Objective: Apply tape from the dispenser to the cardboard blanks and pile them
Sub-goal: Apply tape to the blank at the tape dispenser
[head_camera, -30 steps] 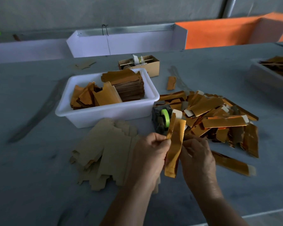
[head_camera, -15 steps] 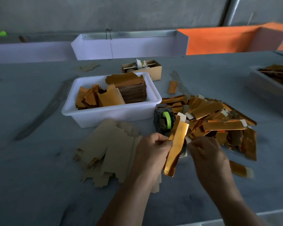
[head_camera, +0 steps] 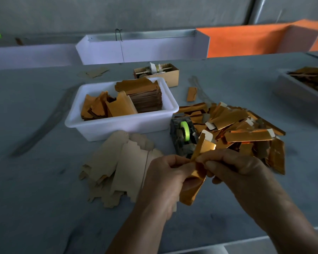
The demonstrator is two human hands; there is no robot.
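Near the table's front edge, a folded gold cardboard blank [head_camera: 195, 182] is pinched by the left hand [head_camera: 165, 180], while the right hand [head_camera: 237, 173], apart from it a moment ago, now pinches its seam, probably pressing tape down; the dispenser [head_camera: 184, 137] sits just beyond.

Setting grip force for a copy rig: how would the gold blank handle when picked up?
The gold blank is probably light and bendy, folding between the left hand and right hand. Its glossy face may be slippery.

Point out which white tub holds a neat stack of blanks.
The near tub, left of the dispenser: a squared stack stands in its right half. The far-right tub holds only loose pieces.
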